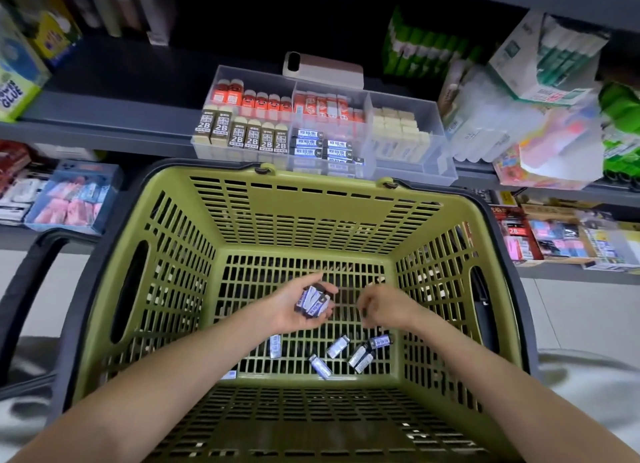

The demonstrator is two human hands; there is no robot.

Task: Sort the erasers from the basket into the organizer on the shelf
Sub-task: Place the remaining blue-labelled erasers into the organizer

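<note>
Both my arms reach down into a green plastic basket (pixel 239 220). My left hand (pixel 294 306) lies palm up and holds a small bunch of dark-sleeved erasers (pixel 313 301). Just to its right, my right hand (pixel 384 306) hovers over the basket floor with its fingers curled downward and nothing visible in them. Several loose dark-sleeved erasers (pixel 360 353) lie on the basket bottom below the hands. A clear organizer (pixel 440 157) stands on the shelf beyond the basket; its compartments hold red, 2B, dark-sleeved and plain cream erasers.
A phone (pixel 322 68) lies on the shelf behind the organizer. Glue boxes (pixel 17 78) are at the left, green glue sticks (pixel 426 47) and plastic packets (pixel 519 123) at the right. Lower shelves hold more stationery. The basket's black handle (pixel 20 289) hangs at the left.
</note>
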